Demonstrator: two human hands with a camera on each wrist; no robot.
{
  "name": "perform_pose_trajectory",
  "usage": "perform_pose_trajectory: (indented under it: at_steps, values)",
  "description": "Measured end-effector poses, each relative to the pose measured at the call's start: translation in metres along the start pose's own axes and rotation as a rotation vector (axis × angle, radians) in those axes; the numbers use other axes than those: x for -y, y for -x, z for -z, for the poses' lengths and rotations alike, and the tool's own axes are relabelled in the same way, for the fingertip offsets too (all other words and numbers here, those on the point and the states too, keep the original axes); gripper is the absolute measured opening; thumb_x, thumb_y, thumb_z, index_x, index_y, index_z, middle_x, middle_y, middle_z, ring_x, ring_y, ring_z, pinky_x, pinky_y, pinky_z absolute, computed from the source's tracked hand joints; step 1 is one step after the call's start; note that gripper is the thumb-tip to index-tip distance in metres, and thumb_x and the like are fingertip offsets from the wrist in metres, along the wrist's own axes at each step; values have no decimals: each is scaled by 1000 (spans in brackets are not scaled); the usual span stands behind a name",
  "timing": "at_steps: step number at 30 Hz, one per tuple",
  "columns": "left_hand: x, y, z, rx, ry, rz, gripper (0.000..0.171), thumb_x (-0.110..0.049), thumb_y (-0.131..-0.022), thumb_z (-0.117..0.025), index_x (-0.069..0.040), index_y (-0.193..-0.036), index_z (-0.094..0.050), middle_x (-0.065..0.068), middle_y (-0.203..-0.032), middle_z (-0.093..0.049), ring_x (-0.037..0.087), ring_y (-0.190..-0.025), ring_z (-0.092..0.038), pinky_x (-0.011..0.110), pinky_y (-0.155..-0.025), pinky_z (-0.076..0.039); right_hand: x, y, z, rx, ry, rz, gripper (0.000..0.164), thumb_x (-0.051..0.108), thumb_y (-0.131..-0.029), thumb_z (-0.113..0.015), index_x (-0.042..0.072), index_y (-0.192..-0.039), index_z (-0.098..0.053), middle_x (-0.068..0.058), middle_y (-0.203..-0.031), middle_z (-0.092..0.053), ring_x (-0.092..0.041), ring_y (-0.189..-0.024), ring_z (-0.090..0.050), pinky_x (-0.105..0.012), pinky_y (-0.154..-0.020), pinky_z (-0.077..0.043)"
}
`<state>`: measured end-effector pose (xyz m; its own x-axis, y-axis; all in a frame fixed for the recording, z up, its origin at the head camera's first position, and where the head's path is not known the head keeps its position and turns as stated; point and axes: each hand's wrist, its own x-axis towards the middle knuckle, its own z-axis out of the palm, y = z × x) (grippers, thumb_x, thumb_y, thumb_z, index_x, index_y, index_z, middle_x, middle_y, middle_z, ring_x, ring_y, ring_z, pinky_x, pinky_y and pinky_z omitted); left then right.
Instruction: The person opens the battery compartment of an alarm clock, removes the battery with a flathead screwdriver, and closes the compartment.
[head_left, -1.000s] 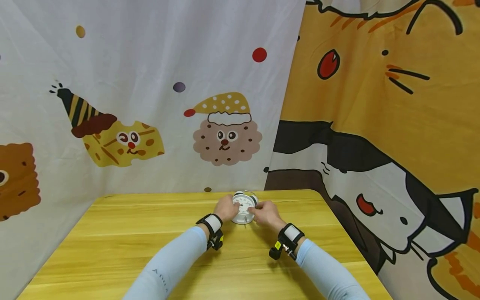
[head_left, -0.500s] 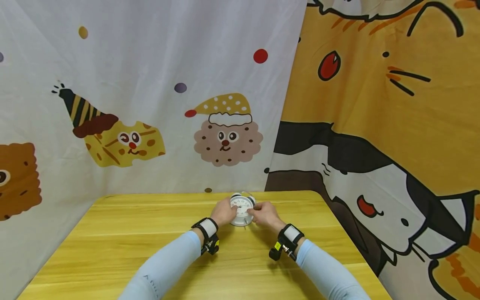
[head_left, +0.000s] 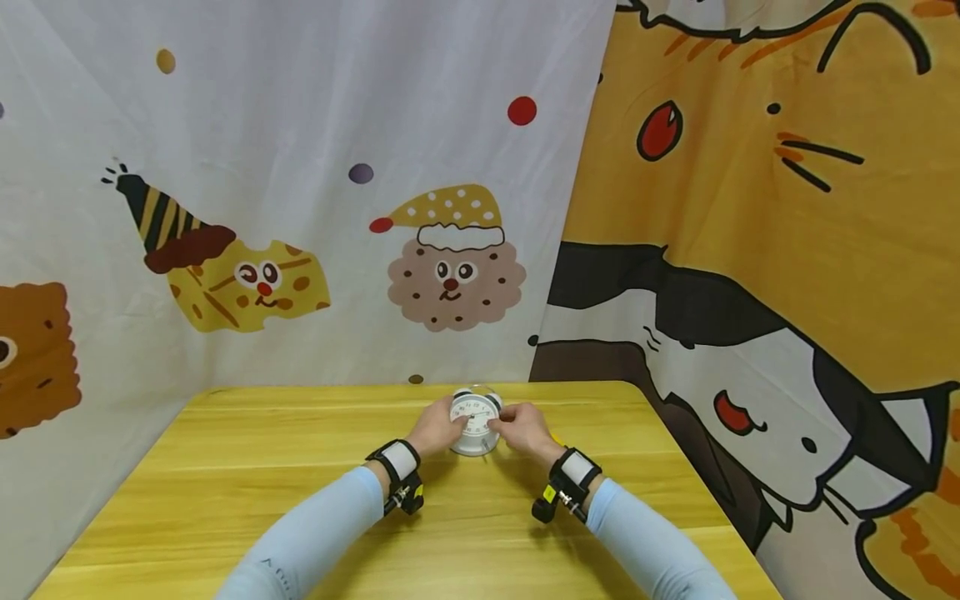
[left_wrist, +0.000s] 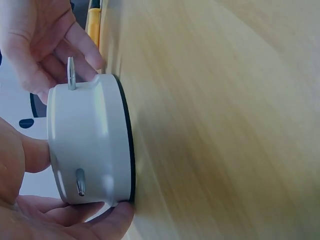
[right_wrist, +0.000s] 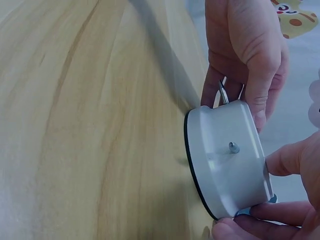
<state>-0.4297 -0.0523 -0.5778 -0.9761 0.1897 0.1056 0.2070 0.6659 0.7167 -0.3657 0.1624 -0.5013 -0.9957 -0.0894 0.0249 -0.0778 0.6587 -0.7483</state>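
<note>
A white twin-bell alarm clock (head_left: 475,425) is held between the two hands near the far side of the wooden table. Its face tips up toward the head view, and its black-edged back is close over the wood. On the clock's left side, the left hand (head_left: 435,427) grips the case, thumb at the front rim and fingers round the back edge. From the right, the right hand (head_left: 525,427) pinches the lower side, thumb on the front rim. Two short metal feet (left_wrist: 80,182) stick out of the case toward the wrist views.
The yellow wooden table (head_left: 247,483) ends at a white curtain (head_left: 300,167) with cartoon prints; an orange cat-print cloth (head_left: 750,167) hangs on the right. A yellow-orange and black object (left_wrist: 93,25) lies behind the right hand, mostly hidden.
The clock and both hands have shifted left and slightly toward the person, the left hand more than the right. A bit of yellow now shows beside the right wrist.
</note>
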Motion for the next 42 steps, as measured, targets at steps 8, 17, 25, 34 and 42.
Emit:
perform_pose_trajectory:
  at_steps: [8, 17, 25, 34, 42]
  values:
    - [-17, 20, 19, 5, 10, -28, 56, -29, -110, -71, 10, -149, -60, 27, -135, -75, 33, -116, -77, 44, -92, -66, 3, 3, -6, -18, -38, 28, 38, 25, -103, -78, -2, -130, -80, -20, -122, -83, -26, -103, -78, -31, -81, -62]
    - [-48, 49, 44, 21, 40, -17, 57, -24, -111, -69, 13, -153, -57, 33, -144, -71, 43, -127, -74, 53, -106, -63, 1, 5, -10, -21, -125, 40, 39, 21, -102, -79, -2, -134, -78, -21, -129, -81, -34, -121, -75, -43, -99, -64]
    - [-63, 69, 58, 42, 58, -39, 51, -17, -108, -71, 13, -148, -61, 30, -138, -75, 38, -122, -75, 53, -105, -63, -1, 6, -11, -1, -160, 48, 41, 20, -102, -79, -3, -137, -76, -21, -131, -80, -35, -122, -75, -41, -98, -64]
    - [-63, 83, 67, 59, 45, -47, 56, -21, -107, -76, 10, -152, -59, 28, -141, -74, 37, -125, -75, 53, -105, -63, -3, 6, -12, 46, -215, 32, 42, 19, -101, -81, -2, -138, -77, -19, -130, -81, -28, -117, -76, -34, -92, -64]
    - [-51, 88, 67, 48, 24, -141, 62, -25, -108, -73, 13, -154, -56, 33, -142, -72, 42, -128, -74, 55, -108, -62, -2, 12, -14, 79, -238, 35, 41, 19, -100, -83, -2, -135, -78, -18, -126, -81, -23, -110, -75, -30, -88, -63]
